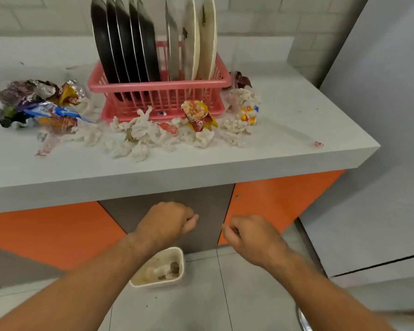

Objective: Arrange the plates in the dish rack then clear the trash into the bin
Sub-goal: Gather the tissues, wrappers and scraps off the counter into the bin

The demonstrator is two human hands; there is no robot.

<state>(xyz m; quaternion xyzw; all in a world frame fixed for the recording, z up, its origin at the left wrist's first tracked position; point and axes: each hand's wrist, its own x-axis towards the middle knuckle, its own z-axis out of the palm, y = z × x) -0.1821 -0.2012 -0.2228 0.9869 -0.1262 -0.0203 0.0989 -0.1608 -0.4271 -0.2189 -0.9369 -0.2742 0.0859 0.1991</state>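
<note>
A pink dish rack (163, 88) stands on the grey counter (285, 130). In it stand several black plates (124, 41), a steel plate (172, 46) and two cream plates (207, 39), all upright. Crumpled white tissues (144, 133) and snack wrappers (198, 114) lie in front of the rack. A heap of foil wrappers (37, 103) lies to its left. A cream bin (160, 268) sits on the floor below, with some trash inside. My left hand (166, 223) and my right hand (251, 236) hover above the bin with fingers loosely curled, holding nothing.
A small red scrap (318, 144) lies near the counter's right edge. More tissues and a wrapper (243, 111) sit to the rack's right. Orange cabinet fronts (280, 199) flank a grey panel under the counter. A white appliance side (380, 139) stands at the right.
</note>
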